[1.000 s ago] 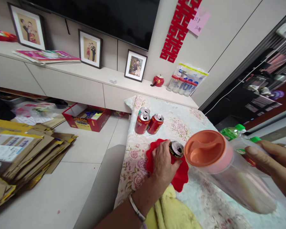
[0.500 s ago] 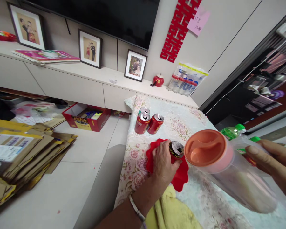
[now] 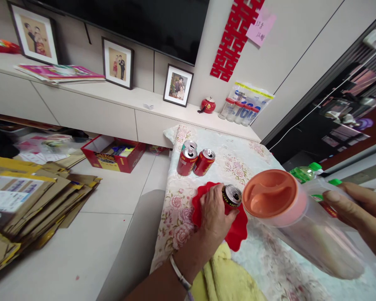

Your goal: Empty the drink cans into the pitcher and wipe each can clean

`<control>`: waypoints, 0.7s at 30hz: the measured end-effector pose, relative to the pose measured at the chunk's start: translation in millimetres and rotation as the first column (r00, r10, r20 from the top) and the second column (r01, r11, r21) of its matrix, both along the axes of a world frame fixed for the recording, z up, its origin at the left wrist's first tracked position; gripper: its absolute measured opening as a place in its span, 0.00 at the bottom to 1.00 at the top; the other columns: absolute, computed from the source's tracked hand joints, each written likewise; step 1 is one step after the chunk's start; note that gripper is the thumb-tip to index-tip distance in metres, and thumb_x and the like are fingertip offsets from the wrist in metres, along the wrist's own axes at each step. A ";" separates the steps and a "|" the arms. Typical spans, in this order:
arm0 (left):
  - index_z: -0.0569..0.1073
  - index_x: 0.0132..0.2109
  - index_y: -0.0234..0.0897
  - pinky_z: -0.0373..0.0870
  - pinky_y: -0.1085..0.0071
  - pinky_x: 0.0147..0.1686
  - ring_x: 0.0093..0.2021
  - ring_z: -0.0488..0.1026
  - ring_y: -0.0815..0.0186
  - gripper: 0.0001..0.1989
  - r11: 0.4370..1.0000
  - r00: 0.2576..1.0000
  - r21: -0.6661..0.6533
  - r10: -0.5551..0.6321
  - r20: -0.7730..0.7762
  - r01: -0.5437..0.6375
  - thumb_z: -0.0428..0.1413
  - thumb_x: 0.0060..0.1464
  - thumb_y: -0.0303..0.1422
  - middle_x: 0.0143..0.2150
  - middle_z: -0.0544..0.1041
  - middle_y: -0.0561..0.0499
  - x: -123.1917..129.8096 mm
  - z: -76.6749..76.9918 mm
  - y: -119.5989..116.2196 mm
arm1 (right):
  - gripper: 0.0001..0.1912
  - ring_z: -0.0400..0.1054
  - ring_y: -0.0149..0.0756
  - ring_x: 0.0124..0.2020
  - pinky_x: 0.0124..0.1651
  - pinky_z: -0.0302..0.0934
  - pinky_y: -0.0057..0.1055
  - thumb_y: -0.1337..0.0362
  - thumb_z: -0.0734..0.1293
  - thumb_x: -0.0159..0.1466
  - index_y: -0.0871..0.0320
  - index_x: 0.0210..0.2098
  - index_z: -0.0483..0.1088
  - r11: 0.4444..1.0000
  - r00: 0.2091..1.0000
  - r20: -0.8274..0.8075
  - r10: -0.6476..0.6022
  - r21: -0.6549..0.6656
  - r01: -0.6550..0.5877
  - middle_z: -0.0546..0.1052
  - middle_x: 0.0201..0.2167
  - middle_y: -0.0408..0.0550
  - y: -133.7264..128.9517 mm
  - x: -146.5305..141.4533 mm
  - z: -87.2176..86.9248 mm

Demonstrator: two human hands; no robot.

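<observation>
My left hand (image 3: 214, 211) is wrapped round an opened red can (image 3: 232, 198) over a red scalloped dish (image 3: 238, 232). Gripped at its handle by my right hand (image 3: 360, 213), a clear pitcher (image 3: 322, 246) with an orange lid (image 3: 269, 194) tilts toward the can, its lid end close to the can's top. I cannot make out any liquid between them. Beyond the dish, two red cans (image 3: 204, 162) and a third can with a greenish rim (image 3: 189, 145) stand together on the flowered tablecloth (image 3: 178, 205).
A yellow cloth (image 3: 232, 276) lies at the near table edge. Green-capped bottles (image 3: 307, 172) stand behind the pitcher. Flattened cardboard (image 3: 50, 209) and a red box (image 3: 113, 154) are on the floor at left. A white cabinet (image 3: 106, 108) runs along the wall.
</observation>
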State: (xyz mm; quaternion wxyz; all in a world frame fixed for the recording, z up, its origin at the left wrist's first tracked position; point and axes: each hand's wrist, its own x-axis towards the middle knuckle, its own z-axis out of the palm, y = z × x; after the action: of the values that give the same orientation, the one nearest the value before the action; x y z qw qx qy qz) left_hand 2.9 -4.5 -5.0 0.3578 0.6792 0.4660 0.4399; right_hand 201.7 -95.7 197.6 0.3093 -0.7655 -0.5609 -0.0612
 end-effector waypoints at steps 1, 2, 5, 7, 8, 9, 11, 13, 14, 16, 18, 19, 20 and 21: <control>0.66 0.63 0.41 0.68 0.43 0.64 0.65 0.75 0.46 0.35 1.000 1.000 -0.002 -0.001 -0.002 0.001 0.72 0.52 0.29 0.61 0.79 0.40 -0.1 -0.2 0.1 | 0.31 0.67 0.36 0.24 0.25 0.61 0.27 0.31 0.72 0.56 0.54 0.32 0.82 1.000 1.000 -0.009 0.009 -0.014 -0.009 0.76 0.24 0.44 -0.5 0.2 0.2; 0.66 0.64 0.41 0.68 0.43 0.64 0.65 0.74 0.46 0.36 1.000 1.000 -0.004 -0.002 -0.005 0.002 0.72 0.52 0.29 0.61 0.78 0.40 -0.2 -0.4 0.2 | 0.30 0.67 0.35 0.24 0.25 0.60 0.27 0.31 0.72 0.56 0.54 0.31 0.81 1.000 1.000 -0.017 0.014 -0.023 -0.015 0.75 0.24 0.44 -1.0 0.6 0.1; 0.66 0.64 0.40 0.68 0.42 0.64 0.66 0.74 0.45 0.36 1.000 1.000 -0.009 -0.005 -0.016 0.005 0.72 0.52 0.30 0.61 0.78 0.39 -0.4 -0.8 0.6 | 0.29 0.66 0.34 0.25 0.25 0.60 0.25 0.33 0.74 0.56 0.53 0.31 0.81 1.000 0.999 -0.036 0.017 -0.016 -0.017 0.74 0.23 0.43 -2.4 3.3 -1.0; 0.66 0.64 0.39 0.68 0.41 0.64 0.65 0.74 0.45 0.36 1.000 1.000 -0.006 -0.003 -0.019 0.003 0.72 0.52 0.30 0.61 0.79 0.39 -0.2 -1.2 0.9 | 0.28 0.66 0.34 0.26 0.26 0.60 0.25 0.34 0.74 0.56 0.53 0.32 0.81 1.000 0.998 -0.059 0.020 -0.017 -0.021 0.74 0.24 0.43 -2.6 5.4 -1.7; 0.66 0.64 0.39 0.68 0.42 0.64 0.65 0.74 0.45 0.36 1.000 1.000 -0.001 -0.001 -0.019 0.001 0.72 0.53 0.30 0.61 0.79 0.39 0.0 -1.6 0.9 | 0.27 0.66 0.34 0.26 0.26 0.60 0.24 0.34 0.74 0.56 0.53 0.33 0.81 1.000 0.997 -0.068 0.021 -0.018 -0.022 0.75 0.25 0.43 -2.4 6.2 -1.7; 0.66 0.64 0.39 0.69 0.42 0.63 0.65 0.75 0.45 0.36 1.000 1.000 0.006 0.002 -0.018 -0.002 0.72 0.53 0.30 0.61 0.79 0.39 0.3 -2.0 1.0 | 0.27 0.67 0.34 0.26 0.25 0.61 0.24 0.34 0.74 0.56 0.53 0.33 0.81 0.999 0.997 -0.072 0.023 -0.029 -0.026 0.75 0.25 0.43 -2.0 6.8 -1.3; 0.66 0.64 0.40 0.69 0.42 0.63 0.65 0.75 0.45 0.36 1.000 1.000 0.022 0.009 -0.014 -0.008 0.72 0.53 0.30 0.61 0.79 0.40 0.9 -3.0 1.0 | 0.27 0.67 0.34 0.26 0.24 0.61 0.24 0.34 0.74 0.56 0.53 0.32 0.81 0.998 0.998 -0.062 0.032 -0.048 -0.035 0.74 0.24 0.43 -0.9 7.4 0.1; 0.66 0.64 0.41 0.69 0.43 0.63 0.65 0.75 0.46 0.35 0.999 1.000 0.032 0.014 -0.008 -0.014 0.72 0.53 0.30 0.61 0.79 0.40 1.3 -3.8 0.8 | 0.27 0.67 0.35 0.25 0.24 0.61 0.24 0.34 0.74 0.55 0.53 0.31 0.80 0.997 0.998 -0.049 0.047 -0.059 -0.050 0.74 0.24 0.43 -0.3 7.0 1.1; 0.66 0.64 0.42 0.69 0.43 0.63 0.65 0.75 0.46 0.35 0.999 1.000 0.035 0.018 -0.005 -0.017 0.71 0.53 0.30 0.60 0.79 0.41 1.3 -4.2 0.7 | 0.27 0.67 0.35 0.25 0.23 0.61 0.24 0.34 0.75 0.55 0.53 0.30 0.80 0.997 0.998 -0.046 0.053 -0.057 -0.055 0.73 0.24 0.43 -0.4 6.8 1.1; 0.65 0.64 0.43 0.69 0.44 0.63 0.64 0.75 0.46 0.35 0.999 1.000 0.037 0.022 -0.003 -0.022 0.71 0.53 0.30 0.60 0.79 0.41 1.4 -4.6 0.3 | 0.27 0.67 0.34 0.26 0.23 0.60 0.23 0.34 0.75 0.55 0.53 0.31 0.80 0.998 0.998 -0.056 0.043 -0.033 -0.045 0.73 0.24 0.43 -1.2 6.6 0.2; 0.65 0.63 0.43 0.70 0.44 0.63 0.64 0.75 0.47 0.34 0.999 1.000 0.038 0.024 -0.006 -0.024 0.71 0.54 0.30 0.60 0.79 0.41 1.3 -4.8 0.1 | 0.26 0.67 0.34 0.26 0.24 0.60 0.23 0.35 0.75 0.56 0.52 0.33 0.81 1.000 0.997 -0.071 0.024 -0.010 -0.024 0.74 0.25 0.43 -2.1 7.6 -1.2; 0.65 0.63 0.43 0.70 0.44 0.63 0.65 0.75 0.46 0.34 0.999 1.000 0.038 0.024 -0.007 -0.024 0.70 0.54 0.30 0.61 0.79 0.41 1.3 -4.9 0.0 | 0.26 0.67 0.34 0.27 0.25 0.61 0.23 0.35 0.75 0.56 0.52 0.34 0.81 1.000 0.997 -0.075 0.019 -0.009 -0.019 0.75 0.26 0.43 -2.4 8.4 -1.6; 0.65 0.63 0.43 0.69 0.44 0.63 0.65 0.75 0.46 0.34 0.999 1.000 0.036 0.023 -0.009 -0.023 0.71 0.54 0.30 0.61 0.78 0.41 1.2 -4.9 0.1 | 0.27 0.68 0.34 0.27 0.25 0.62 0.23 0.35 0.75 0.56 0.52 0.34 0.81 1.000 0.997 -0.075 0.019 -0.013 -0.020 0.75 0.26 0.43 -2.5 9.3 -1.7; 0.65 0.63 0.43 0.69 0.43 0.63 0.65 0.75 0.46 0.35 0.999 1.000 0.034 0.022 -0.010 -0.021 0.71 0.53 0.30 0.61 0.78 0.41 1.2 -4.9 0.1 | 0.27 0.68 0.35 0.26 0.25 0.62 0.24 0.34 0.75 0.55 0.52 0.34 0.81 0.999 0.997 -0.070 0.023 -0.024 -0.025 0.75 0.25 0.43 -2.3 10.0 -1.4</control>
State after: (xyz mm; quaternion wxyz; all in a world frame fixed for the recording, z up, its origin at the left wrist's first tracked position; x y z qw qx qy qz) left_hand 4.1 -4.3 -9.9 0.3391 0.6823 0.4676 0.4480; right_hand 211.7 -98.0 196.2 0.3199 -0.7641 -0.5597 -0.0238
